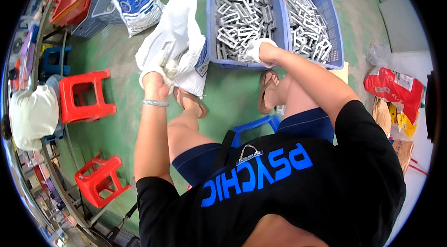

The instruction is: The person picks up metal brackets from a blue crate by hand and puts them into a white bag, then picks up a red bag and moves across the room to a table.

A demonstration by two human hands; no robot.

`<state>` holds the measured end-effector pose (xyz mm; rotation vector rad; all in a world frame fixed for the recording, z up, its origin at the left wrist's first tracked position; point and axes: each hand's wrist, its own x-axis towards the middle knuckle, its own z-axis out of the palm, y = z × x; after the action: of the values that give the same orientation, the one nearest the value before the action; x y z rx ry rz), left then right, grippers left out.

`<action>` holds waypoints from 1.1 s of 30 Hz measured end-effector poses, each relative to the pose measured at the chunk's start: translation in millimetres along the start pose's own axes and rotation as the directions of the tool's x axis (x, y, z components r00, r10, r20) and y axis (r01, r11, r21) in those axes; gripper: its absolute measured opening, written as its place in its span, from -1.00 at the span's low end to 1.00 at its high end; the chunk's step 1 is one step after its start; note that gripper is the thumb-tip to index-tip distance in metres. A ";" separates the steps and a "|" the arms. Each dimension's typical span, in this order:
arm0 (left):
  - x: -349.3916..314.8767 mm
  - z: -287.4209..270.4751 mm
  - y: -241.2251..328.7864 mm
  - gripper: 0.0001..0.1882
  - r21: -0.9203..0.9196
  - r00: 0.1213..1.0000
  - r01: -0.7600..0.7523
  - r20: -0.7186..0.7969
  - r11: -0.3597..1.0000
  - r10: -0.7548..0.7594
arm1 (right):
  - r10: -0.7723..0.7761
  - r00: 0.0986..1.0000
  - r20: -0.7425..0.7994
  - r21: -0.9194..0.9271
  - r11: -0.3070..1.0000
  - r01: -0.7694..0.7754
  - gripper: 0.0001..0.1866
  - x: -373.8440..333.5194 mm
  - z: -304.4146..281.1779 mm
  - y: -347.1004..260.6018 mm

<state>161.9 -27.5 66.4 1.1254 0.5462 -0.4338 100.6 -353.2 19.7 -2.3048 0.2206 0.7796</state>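
In the upper centre of the frame, a blue rectangular plastic basket [228, 63] stands immediately left of a second blue rectangular plastic basket [335, 28], both containing heaped silvery-grey rectangular frame-shaped pieces [243, 19]. The white-gloved right hand [261, 51] is at the first basket's lower edge. Left of that basket lies an open white plastic sack [179, 12], with the white-gloved left hand [159, 72] at its lower part. A white-and-blue plastic bag [137, 3] stands farther to the upper left. Below it, at left, is a red rectangular plastic stool [100, 110], and a second red plastic stool [95, 182] sits lower left. A red-and-white plastic bag [393, 86] lies at the right edge.
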 end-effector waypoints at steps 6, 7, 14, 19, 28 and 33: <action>0.0 50.5 -7.4 -0.72 0.046 0.990 -0.136 -0.019 0.990 0.137 | 0.032 0.999 -0.038 -0.345 0.937 -0.044 -0.65 107.8 -13.1 117.5; -12.1 68.7 -15.7 -0.71 0.066 0.989 -0.150 -0.001 0.986 0.151 | 0.081 0.994 -0.075 -0.297 0.950 -0.100 -0.61 114.2 -21.6 119.6; -29.3 99.5 -99.2 -0.52 0.414 0.991 0.015 0.112 0.910 -0.068 | 0.302 0.931 -0.207 -0.167 0.926 -0.338 -0.05 168.4 -99.9 73.7; 4.9 94.8 -105.4 -0.52 0.584 0.984 -0.003 0.149 0.812 -0.103 | 0.349 0.834 -0.428 -0.245 0.843 -0.479 0.00 254.5 -131.5 72.4; 30.4 75.9 -97.9 -0.60 0.734 0.983 -0.005 0.128 0.679 -0.131 | 0.233 0.931 -0.282 -0.495 0.796 -0.349 -0.09 360.3 -154.9 87.0; 41.6 78.5 -94.5 -0.56 0.598 0.979 0.130 0.048 0.791 -0.197 | 0.175 0.942 -0.286 -0.571 0.758 -0.314 -0.31 385.9 -154.9 95.4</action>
<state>154.6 -137.7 -1.7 1.6526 0.4196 -0.8555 451.0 -505.6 -170.1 -3.0357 0.4318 0.8109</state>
